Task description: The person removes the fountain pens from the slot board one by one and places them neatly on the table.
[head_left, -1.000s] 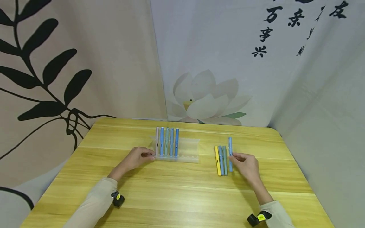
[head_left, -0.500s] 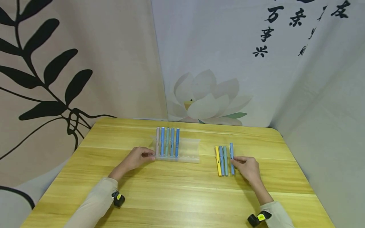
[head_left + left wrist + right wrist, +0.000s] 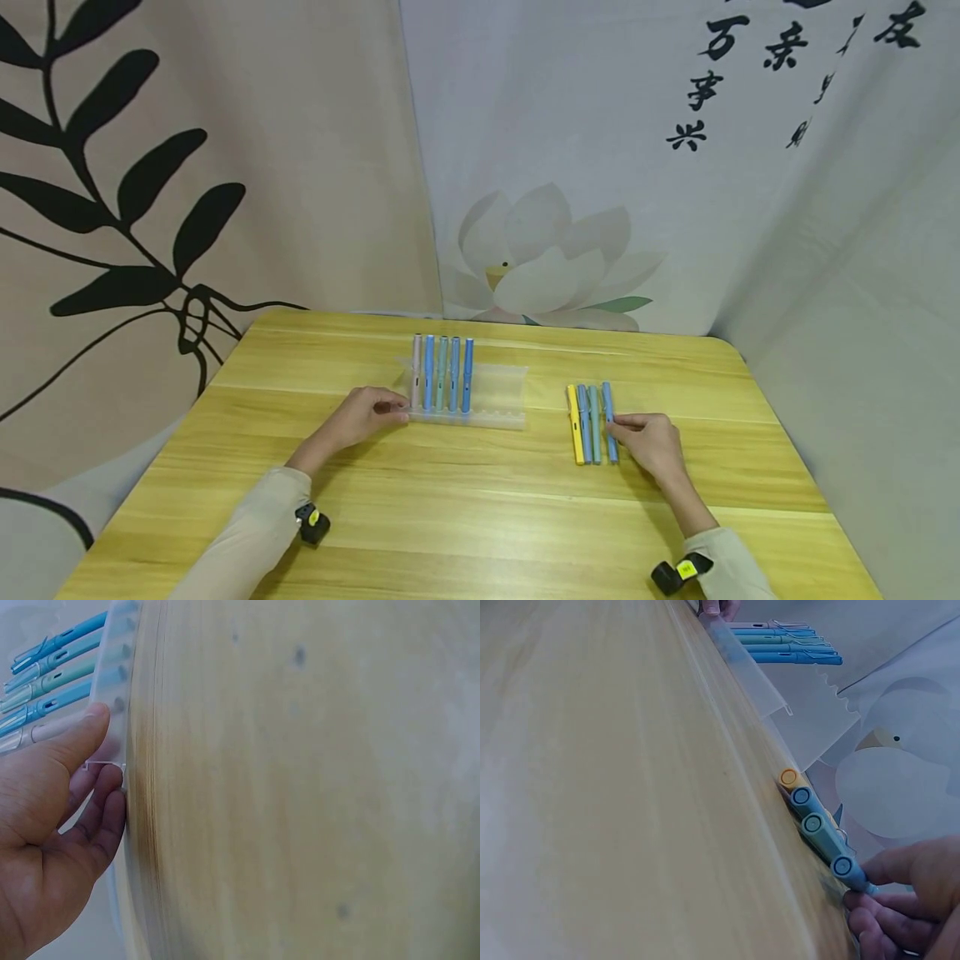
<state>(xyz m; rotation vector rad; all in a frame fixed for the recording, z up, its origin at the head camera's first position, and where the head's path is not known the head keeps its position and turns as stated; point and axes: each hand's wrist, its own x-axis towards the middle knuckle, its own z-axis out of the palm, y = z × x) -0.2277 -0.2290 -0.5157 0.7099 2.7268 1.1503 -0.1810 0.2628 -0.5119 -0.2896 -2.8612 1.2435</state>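
Observation:
My left hand [image 3: 366, 417] grips the left end of a clear plastic pen rack [image 3: 498, 390], thumb on the front strip [image 3: 116, 675] in the left wrist view. Several pens stand in the rack's left half: a pale pink pen [image 3: 416, 373] outermost, then blue and green ones. My right hand [image 3: 654, 446] pinches a blue pen [image 3: 608, 402] between thumb and fingers. That pen lies at the right of a small row, beside a green pen [image 3: 595, 425], another blue pen [image 3: 584, 423] and a yellow pen [image 3: 575, 425]. From the right wrist, the pens' round ends face the camera.
The wooden table [image 3: 465, 517] runs back to a curtain wall [image 3: 585, 125] with a printed lotus. Wood shows between the rack and the row of loose pens. Black cameras are strapped to both wrists, such as the left wrist camera [image 3: 312, 525].
The right hand has brought the blue pen slightly toward the front, so its ends now nearly line up with the other loose pens. The left hand keeps its hold on the rack.

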